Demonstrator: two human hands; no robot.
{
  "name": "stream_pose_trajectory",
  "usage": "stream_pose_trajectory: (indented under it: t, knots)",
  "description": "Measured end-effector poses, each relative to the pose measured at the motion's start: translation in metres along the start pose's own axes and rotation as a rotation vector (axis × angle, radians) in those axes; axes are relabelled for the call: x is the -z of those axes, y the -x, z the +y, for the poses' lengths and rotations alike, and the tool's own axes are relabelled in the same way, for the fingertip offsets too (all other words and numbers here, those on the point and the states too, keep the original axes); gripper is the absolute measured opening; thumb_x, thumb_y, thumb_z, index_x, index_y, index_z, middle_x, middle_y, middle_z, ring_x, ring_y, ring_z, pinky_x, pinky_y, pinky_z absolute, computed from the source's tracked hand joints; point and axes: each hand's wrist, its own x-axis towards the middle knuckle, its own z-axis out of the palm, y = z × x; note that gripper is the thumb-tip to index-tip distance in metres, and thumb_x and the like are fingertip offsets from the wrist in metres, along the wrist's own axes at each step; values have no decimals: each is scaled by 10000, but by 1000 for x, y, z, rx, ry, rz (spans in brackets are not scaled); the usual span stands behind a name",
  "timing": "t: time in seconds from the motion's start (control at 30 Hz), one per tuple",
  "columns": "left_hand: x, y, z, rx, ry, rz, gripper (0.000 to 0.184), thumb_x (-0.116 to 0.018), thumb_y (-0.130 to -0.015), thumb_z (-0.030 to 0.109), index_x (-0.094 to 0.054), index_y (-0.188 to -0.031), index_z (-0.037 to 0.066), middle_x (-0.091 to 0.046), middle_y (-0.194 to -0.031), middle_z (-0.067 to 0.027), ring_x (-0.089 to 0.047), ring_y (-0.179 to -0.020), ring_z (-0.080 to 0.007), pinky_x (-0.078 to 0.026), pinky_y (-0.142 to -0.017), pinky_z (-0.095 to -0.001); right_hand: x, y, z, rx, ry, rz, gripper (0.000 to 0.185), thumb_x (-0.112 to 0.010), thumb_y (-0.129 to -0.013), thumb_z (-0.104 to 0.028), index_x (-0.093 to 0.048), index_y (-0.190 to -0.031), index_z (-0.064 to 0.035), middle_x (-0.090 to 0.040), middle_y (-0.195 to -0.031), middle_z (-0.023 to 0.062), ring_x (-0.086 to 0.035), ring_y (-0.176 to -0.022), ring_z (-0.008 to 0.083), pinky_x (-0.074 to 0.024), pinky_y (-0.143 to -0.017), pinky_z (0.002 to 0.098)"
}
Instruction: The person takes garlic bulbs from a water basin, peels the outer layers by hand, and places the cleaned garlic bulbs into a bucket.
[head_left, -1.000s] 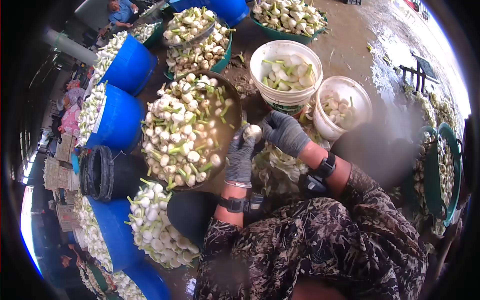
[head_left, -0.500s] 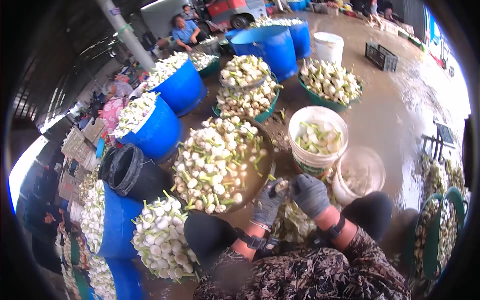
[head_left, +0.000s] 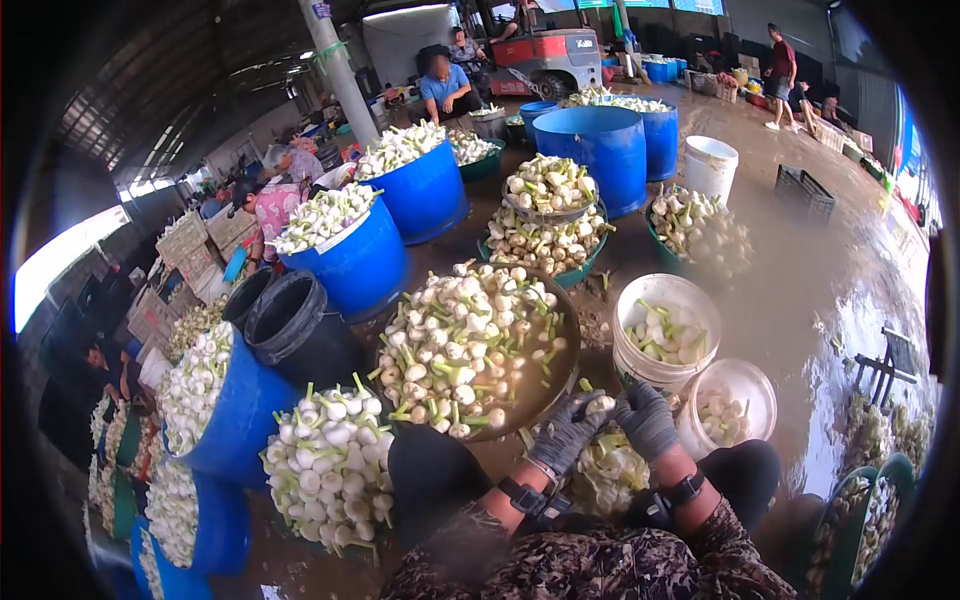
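Observation:
In the head view, my left hand (head_left: 566, 434), in a grey glove, is closed around a white garlic bulb (head_left: 601, 405) with a short green stem. Close beside it is my right hand (head_left: 646, 420), also gloved, its fingers curled together; what they hold, if anything, I cannot make out. Beneath both hands lies a heap of pale peelings (head_left: 608, 470). A wide basin (head_left: 572, 335) of garlic in murky water stands just beyond my left hand. Past my right hand are a white bucket (head_left: 625, 352) partly filled with trimmed garlic and a smaller tilted white bucket (head_left: 766, 400) with some bulbs.
A pile of cleaned garlic (head_left: 330, 470) sits by my left knee. Blue tubs (head_left: 355, 270) heaped with garlic and black buckets (head_left: 300, 335) line the left. Further off are a crate (head_left: 805, 190), a red forklift (head_left: 550, 55) and several people. The floor (head_left: 790, 300) is wet and muddy.
The view has tilted upward, bringing more of the forklift and a walking person in a red shirt into sight. Both hands stay close together, the left still gripping a garlic bulb.

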Motion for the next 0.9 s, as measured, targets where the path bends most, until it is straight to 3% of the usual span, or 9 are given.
stream_pose_trajectory:
  t: [0.1,0.2,0.27,0.37,0.43,0.57,0.67,0.8,0.9]
  knots:
    - [2,2,-6,188,444,-134,423,-638,-926,173,-512,-1312,55,-600,-1178,-89,-583,-1096,-196,-494,-980,-360,5,-9,46,-183,-256,-2,110,-643,-846,-141,-600,-870,-43,-644,-771,183,-616,-684,355,-498,-659,400]
    - [9,7,-20,177,703,-234,469,-607,-943,206,-445,-1357,57,-569,-1213,-115,-581,-1124,-260,-506,-984,-413,24,-20,49,-321,398,185,170,-673,-830,-177,-615,-914,-42,-670,-847,183,-635,-804,411,-504,-737,448]
    - [11,2,-30,146,955,-291,484,-591,-951,225,-427,-1376,58,-556,-1211,-105,-606,-1032,-208,-531,-929,-366,28,-15,41,-156,368,272,188,-681,-819,-178,-627,-953,-57,-668,-907,180,-631,-851,404,-507,-766,445]
    - [15,-5,-38,140,702,-227,490,-565,-951,196,-396,-1388,54,-567,-1103,-92,-627,-884,-157,-565,-806,-311,31,-12,-2,84,302,251,294,-692,-778,-147,-647,-1062,-88,-653,-1061,152,-610,-978,377,-496,-874,445]
    - [15,2,-39,212,657,-188,522,-574,-944,193,-369,-1401,44,-566,-1048,-76,-615,-837,-139,-559,-773,-294,25,-5,-8,431,147,-142,329,-709,-733,-133,-661,-1058,-102,-657,-1062,122,-601,-1011,350,-482,-894,444]
    - [18,-2,-29,236,489,-212,536,-610,-927,196,-391,-1396,57,-566,-977,-33,-575,-770,-111,-535,-715,-264,14,1,-14,373,206,-114,324,-723,-698,-148,-682,-1019,-126,-661,-1066,94,-591,-1038,323,-469,-909,421]
    - [20,-1,-20,270,362,-320,555,-645,-912,221,-412,-1398,85,-566,-942,29,-500,-719,-64,-462,-635,-219,20,3,-35,623,407,-8,245,-703,-729,-201,-697,-971,-159,-673,-990,63,-607,-953,305,-460,-874,402]
    - [13,2,-18,224,369,-230,526,-639,-913,219,-441,-1380,81,-566,-968,56,-468,-711,-31,-421,-600,-189,18,10,-36,489,287,-86,153,-701,-708,-143,-642,-841,-92,-595,-741,110,-588,-768,348,-478,-681,450]
    - [11,3,-22,225,372,-298,508,-635,-914,242,-462,-1363,80,-570,-1008,67,-458,-707,-16,-400,-583,-173,21,14,-28,357,364,-205,214,-687,-756,-254,-657,-904,-102,-660,-837,135,-619,-799,356,-498,-715,444]
